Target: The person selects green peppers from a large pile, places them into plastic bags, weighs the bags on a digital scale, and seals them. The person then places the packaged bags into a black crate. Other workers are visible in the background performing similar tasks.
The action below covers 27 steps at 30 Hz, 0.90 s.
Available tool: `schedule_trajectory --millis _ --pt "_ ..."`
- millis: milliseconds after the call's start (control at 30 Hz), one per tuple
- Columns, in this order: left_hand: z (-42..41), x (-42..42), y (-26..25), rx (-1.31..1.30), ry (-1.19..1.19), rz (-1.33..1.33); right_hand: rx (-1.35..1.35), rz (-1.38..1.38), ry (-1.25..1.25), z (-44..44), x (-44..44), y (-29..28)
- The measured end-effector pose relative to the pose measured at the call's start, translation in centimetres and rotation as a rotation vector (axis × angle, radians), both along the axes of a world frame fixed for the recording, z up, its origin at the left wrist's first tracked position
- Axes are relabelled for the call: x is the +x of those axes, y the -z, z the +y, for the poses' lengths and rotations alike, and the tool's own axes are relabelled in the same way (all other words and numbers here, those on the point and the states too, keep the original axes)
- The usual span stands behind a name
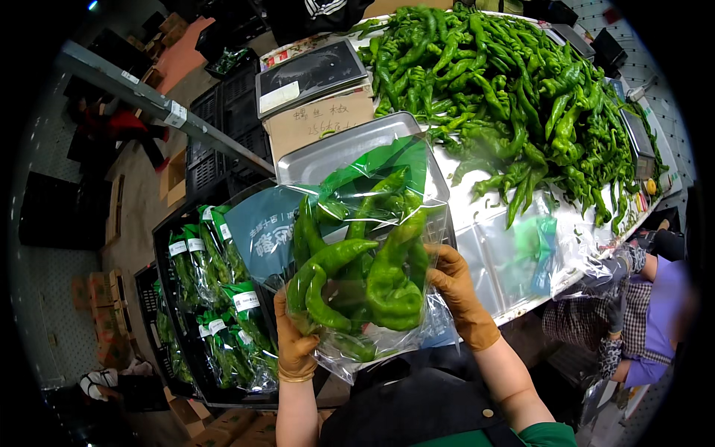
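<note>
Between my two gloved hands is a clear plastic bag [265,237] with green and blue printed parts. Several long, twisted green peppers [394,274] lie inside it. My left hand [295,341] grips the bag's lower left side, thumb in front. At its right edge, my right hand [459,293] pinches the film between thumb and fingers. Both hands wear tan rubber gloves. Beneath and behind the bag is a metal tray [349,153], partly covered by it.
A large heap of green peppers [503,95] covers the far table. Flat empty bags [503,268] lie at right. A digital scale [313,75] sits on a cardboard box [318,120]. Left, a black crate [192,357] holds packed peppers. A metal post [167,106] slants nearby. Another person [642,318] works at right.
</note>
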State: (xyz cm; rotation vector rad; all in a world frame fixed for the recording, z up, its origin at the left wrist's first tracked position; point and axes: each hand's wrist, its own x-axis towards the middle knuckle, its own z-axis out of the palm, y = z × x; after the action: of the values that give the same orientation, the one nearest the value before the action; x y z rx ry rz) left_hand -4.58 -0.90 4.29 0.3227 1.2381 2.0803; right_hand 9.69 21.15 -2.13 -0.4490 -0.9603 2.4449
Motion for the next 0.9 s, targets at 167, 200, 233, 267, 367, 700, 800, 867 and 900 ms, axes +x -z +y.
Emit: schedule_trajectory --millis 167,200,233,267,367,700,800,867,900 --pt "-1.5 0.8 0.3 0.079 -0.022 0.06 0.037 0.028 -0.003 -0.9 0.8 -1.7" --pt "-1.4 0.9 0.1 0.087 -0.019 0.064 0.045 0.025 -0.004 -1.0 0.9 -1.9" --pt "-1.4 1.0 -0.1 0.094 -0.017 0.067 0.047 0.028 -0.002 -1.1 1.1 -2.1" --pt "-1.4 1.1 -0.3 0.092 -0.016 0.077 0.049 0.031 -0.001 -1.2 1.3 -2.2" --pt "-1.7 1.5 -0.8 0.089 -0.007 0.107 0.056 0.029 -0.002 -1.3 1.7 -2.6" --pt "-2.1 4.0 -3.1 0.01 -0.112 0.168 0.188 -0.094 -0.125 -0.8 2.5 -6.6" --pt "-3.1 4.5 -2.5 -0.118 -0.156 0.319 0.434 -0.097 -0.176 -2.1 2.6 -8.8" --pt "-3.5 4.9 -2.3 -0.174 -0.199 0.423 0.703 -0.258 -0.174 -3.2 2.3 -10.9" --pt "-3.2 5.6 -2.6 -0.179 -0.229 0.466 0.707 -0.281 -0.163 -3.7 2.1 -11.3"
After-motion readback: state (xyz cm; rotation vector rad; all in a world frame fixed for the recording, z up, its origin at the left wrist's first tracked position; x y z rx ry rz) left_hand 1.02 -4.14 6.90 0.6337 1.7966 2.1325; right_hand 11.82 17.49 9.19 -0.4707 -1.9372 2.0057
